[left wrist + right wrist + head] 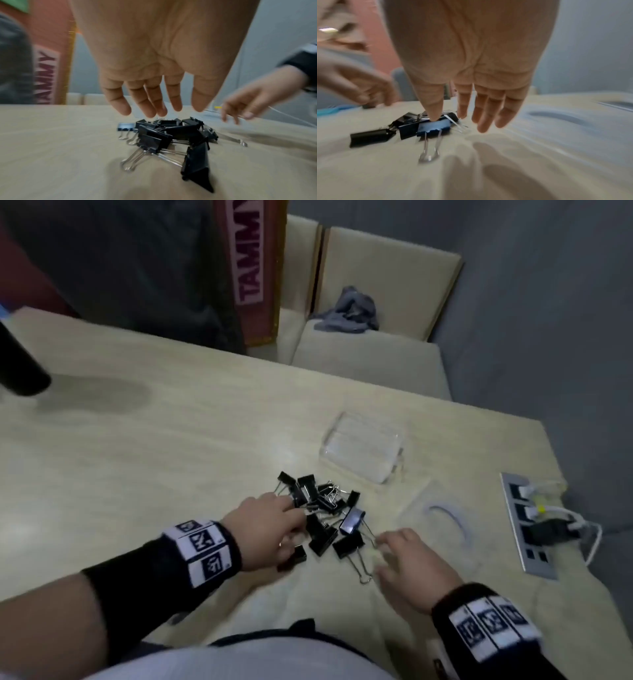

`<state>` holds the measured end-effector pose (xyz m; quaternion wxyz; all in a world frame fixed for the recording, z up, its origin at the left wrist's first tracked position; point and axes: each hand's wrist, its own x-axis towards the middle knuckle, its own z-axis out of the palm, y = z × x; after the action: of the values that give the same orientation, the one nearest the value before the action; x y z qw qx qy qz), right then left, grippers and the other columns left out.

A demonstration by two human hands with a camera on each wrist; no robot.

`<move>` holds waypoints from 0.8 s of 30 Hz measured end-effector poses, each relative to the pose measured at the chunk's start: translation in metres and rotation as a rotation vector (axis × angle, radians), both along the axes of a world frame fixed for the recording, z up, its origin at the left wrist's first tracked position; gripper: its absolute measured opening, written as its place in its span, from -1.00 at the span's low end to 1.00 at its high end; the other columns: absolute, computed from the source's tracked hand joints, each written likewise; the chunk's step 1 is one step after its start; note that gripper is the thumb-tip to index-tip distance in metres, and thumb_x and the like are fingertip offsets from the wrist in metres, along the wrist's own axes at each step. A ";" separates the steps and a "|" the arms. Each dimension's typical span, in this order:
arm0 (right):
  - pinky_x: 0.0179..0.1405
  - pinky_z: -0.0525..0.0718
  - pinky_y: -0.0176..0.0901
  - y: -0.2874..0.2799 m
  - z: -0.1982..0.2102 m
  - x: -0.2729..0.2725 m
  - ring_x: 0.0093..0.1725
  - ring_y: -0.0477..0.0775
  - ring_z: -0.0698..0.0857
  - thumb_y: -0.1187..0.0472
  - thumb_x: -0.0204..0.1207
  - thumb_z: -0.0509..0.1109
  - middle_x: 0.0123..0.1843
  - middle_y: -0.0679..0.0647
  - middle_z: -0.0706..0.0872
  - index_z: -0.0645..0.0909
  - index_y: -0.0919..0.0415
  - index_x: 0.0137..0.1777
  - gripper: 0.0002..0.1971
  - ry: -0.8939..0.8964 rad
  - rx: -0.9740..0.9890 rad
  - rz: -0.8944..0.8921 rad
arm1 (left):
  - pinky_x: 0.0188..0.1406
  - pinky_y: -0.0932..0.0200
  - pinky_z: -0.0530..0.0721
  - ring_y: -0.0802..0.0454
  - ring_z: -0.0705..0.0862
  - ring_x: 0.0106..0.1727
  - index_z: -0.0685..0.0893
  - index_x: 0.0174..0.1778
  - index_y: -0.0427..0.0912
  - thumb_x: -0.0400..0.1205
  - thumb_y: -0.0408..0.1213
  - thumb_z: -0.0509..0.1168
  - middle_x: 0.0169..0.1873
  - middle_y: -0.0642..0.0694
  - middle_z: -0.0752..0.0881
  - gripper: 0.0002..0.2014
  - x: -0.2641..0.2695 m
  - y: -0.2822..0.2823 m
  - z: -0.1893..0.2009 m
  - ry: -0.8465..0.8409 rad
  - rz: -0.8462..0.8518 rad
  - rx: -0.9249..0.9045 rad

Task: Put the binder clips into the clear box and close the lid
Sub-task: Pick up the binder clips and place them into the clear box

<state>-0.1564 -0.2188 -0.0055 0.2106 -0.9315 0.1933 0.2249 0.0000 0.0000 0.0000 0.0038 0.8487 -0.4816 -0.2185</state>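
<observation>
Several black binder clips (322,515) lie in a loose pile on the pale table (171,440). The clear box (363,446) stands open and empty just behind the pile. Its clear lid (442,529) lies flat to the pile's right. My left hand (291,518) hovers at the pile's left side with straight fingers (150,102) just above the clips (171,135), holding nothing. My right hand (387,553) reaches in from the right with spread fingers. Its thumb tip (435,117) comes down on a shiny clip (435,128). Both wrist views are blurred.
A power socket panel (527,522) with plugs and white cables sits in the table near its right edge. A black cylinder (20,364) stands at the far left. Cream chairs (370,361) with a grey cloth (349,309) stand behind the table, beside a red sign (253,268).
</observation>
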 end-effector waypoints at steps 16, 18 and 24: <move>-0.06 0.64 0.05 0.024 -0.036 0.046 -0.01 0.20 0.63 -0.14 0.49 0.34 0.10 0.07 0.58 0.40 0.01 0.11 -0.67 -0.076 -0.113 -0.038 | 0.03 -0.03 0.70 -0.17 0.65 0.05 0.63 0.13 -0.10 0.55 -0.20 0.26 0.19 -0.12 0.52 -0.75 0.023 -0.013 -0.037 0.111 -0.149 0.006; -0.14 0.60 0.00 0.021 -0.033 0.047 -0.08 0.17 0.62 -0.08 0.53 0.33 0.03 0.06 0.60 0.39 0.03 0.03 -0.74 -0.114 -0.090 -0.064 | -0.03 0.00 0.69 -0.15 0.66 -0.01 0.66 0.03 -0.10 0.49 -0.26 0.28 0.13 -0.09 0.55 -0.79 0.024 -0.014 -0.034 0.169 -0.114 -0.012; -0.19 0.52 -0.09 0.008 -0.024 0.051 -0.09 0.07 0.61 -0.01 0.49 0.40 -0.04 0.00 0.62 0.43 0.02 0.06 -0.75 -0.269 -0.003 -0.168 | -0.13 -0.01 0.70 -0.10 0.63 -0.03 0.61 -0.02 0.01 0.45 -0.12 0.31 0.08 -0.02 0.53 -0.80 0.029 -0.002 -0.035 0.115 -0.066 0.000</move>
<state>-0.1051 -0.2104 -0.0293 0.2515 -0.9340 0.2410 0.0795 0.0287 -0.0023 -0.0346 0.0243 0.8185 -0.5081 -0.2670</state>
